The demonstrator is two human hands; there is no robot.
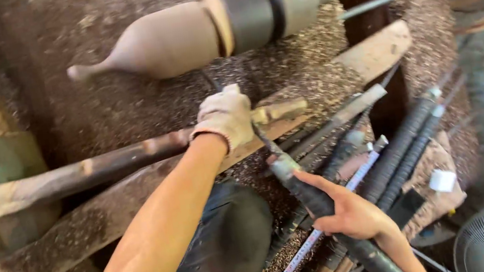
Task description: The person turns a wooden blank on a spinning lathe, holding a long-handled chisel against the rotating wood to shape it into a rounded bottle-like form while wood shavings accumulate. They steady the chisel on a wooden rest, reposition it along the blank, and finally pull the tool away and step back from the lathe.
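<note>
The long chisel (pixel 304 191) runs on a slant, its dark taped handle low near the bottom edge and its thin metal shaft climbing up and to the left toward the wooden piece (pixel 161 41) mounted on the lathe. The right hand (pixel 350 213), bare, is wrapped around the handle with the forefinger stretched along it toward the shaft. The left hand (pixel 224 116), in a pale work glove, is closed over the shaft where it crosses the long tool rest (pixel 66 178); its fingers are curled tight, pressing down. So the left hand is the nearer of the 2 to the wood, and the chisel tip lies just beyond it, below the belly of the piece; whether tip and wood touch cannot be told. The wooden piece lies crosswise, narrow neck to the left, thick end held at the right. To the right of the handle several spare tools (pixel 401 145) and a tape measure (pixel 328 220) crowd close, leaving little room that way. Shavings (pixel 119 104) cover the bed below.
</note>
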